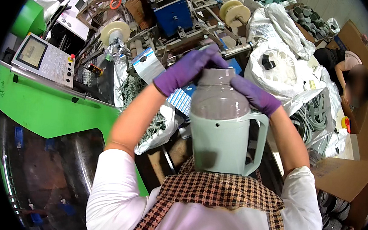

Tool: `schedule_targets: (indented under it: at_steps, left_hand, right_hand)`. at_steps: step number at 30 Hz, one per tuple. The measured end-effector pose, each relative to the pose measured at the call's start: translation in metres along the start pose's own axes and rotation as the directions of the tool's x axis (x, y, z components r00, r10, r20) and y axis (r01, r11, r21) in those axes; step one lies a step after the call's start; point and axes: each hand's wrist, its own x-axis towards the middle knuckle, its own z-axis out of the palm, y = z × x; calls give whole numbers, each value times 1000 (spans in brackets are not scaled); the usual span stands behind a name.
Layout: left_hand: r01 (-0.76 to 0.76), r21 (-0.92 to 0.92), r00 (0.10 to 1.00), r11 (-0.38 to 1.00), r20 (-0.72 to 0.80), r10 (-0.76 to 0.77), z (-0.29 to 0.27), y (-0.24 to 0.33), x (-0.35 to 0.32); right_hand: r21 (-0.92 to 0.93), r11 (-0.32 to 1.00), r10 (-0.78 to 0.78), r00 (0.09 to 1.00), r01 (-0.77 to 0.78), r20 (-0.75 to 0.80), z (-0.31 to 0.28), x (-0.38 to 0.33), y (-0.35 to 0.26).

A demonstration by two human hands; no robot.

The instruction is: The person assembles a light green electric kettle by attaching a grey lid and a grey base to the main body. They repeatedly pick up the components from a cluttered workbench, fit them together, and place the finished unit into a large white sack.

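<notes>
At frame centre, the left hand (192,67) arches over the jug's (217,140) top, grip unclear, the right hand (255,95) lying open alongside: seemingly a steadying step, calling for even pressure.

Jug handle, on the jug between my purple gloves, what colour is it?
The handle is pale green; it shows best in the head view.

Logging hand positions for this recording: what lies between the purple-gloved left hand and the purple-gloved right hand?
The grey neck of the pale green, side-handled jug lies between the left hand and the right hand, in the head view.
</notes>
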Motion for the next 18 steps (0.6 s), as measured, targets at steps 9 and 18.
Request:
schedule_targets:
  at_steps: [9,18]
  left_hand:
    - [-253,710,879,657,452,-151,-190,-18,-198]
    - [543,170,778,823,-472,-416,24,-164,-378]
  right_hand:
    - [252,959,-31,934,128,-357,-36,128,125]
    - [-142,941,96,642,-308,-761,-185,197,310]
